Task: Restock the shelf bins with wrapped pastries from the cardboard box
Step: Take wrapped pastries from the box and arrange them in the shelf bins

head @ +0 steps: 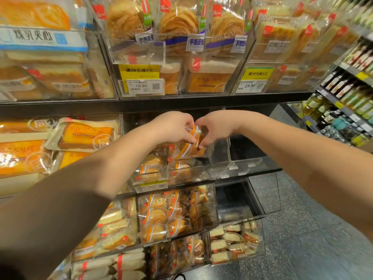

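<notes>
Both hands reaching together over a clear shelf bin [182, 174] at the middle of the shelf. Left hand [175, 126] with fingers curled down, pinching the top of a wrapped pastry [194, 147]. Right hand [214, 126] meeting it from the other side, fingertips curled onto the same clear wrapper with its orange stripe. Pastry held upright just above the bin, touching the ones already piled inside. More wrapped pastries [153, 168] filling the left part of that bin, behind a yellow price label [153, 184] on its front edge. Directly below, a second clear bin [177, 213] packed with similar orange-striped pastries. Lower still, at the bottom edge of the shelf, pale sandwich cakes [234, 243] with red marks in another bin. To the left on the middle shelf, large bags of sliced toast [84, 134] lying flat. On the upper shelf, standing bags of layered bread [177, 23] and yellow promotion tags [139, 70] near the front edge. Bottles [343, 87] on a separate shelf at the far right. Speckled grey floor [298, 239] beneath. Cardboard box out of view.
</notes>
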The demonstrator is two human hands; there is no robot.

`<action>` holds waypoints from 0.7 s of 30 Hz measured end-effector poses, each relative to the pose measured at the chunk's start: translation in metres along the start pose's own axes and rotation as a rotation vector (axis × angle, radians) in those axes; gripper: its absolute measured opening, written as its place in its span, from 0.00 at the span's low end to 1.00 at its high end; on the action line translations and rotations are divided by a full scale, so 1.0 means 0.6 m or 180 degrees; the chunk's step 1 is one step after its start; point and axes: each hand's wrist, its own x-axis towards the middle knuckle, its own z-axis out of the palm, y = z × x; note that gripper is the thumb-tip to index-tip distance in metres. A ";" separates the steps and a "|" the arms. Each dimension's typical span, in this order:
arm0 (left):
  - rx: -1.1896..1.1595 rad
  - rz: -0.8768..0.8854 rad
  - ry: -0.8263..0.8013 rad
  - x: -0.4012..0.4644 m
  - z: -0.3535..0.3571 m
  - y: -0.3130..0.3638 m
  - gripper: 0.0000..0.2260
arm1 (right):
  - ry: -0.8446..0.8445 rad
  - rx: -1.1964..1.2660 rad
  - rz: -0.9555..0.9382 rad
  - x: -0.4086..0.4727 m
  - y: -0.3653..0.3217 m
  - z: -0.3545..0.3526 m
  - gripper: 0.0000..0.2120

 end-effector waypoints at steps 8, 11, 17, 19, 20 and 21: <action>-0.0474 -0.0546 0.0034 0.021 0.055 -0.071 0.26 | 0.0311 -0.0409 0.1189 0.003 0.020 -0.023 0.19; 0.0366 -0.0443 -0.0236 0.039 0.090 -0.090 0.21 | 0.0065 -0.0662 0.1414 0.029 0.005 -0.010 0.15; 0.1033 -0.0369 -0.0315 0.054 0.132 -0.107 0.15 | -0.0159 -0.1273 0.1415 0.095 -0.017 0.024 0.12; 0.1149 -0.0393 -0.0207 0.057 0.139 -0.109 0.15 | -0.0132 -0.1259 0.1410 0.116 -0.010 0.039 0.13; 0.1179 -0.0413 -0.0157 0.057 0.140 -0.109 0.16 | -0.0128 -0.1205 0.1408 0.125 -0.006 0.046 0.13; 0.1198 -0.0446 -0.0126 0.058 0.140 -0.109 0.17 | -0.0126 -0.1136 0.1417 0.134 -0.002 0.053 0.12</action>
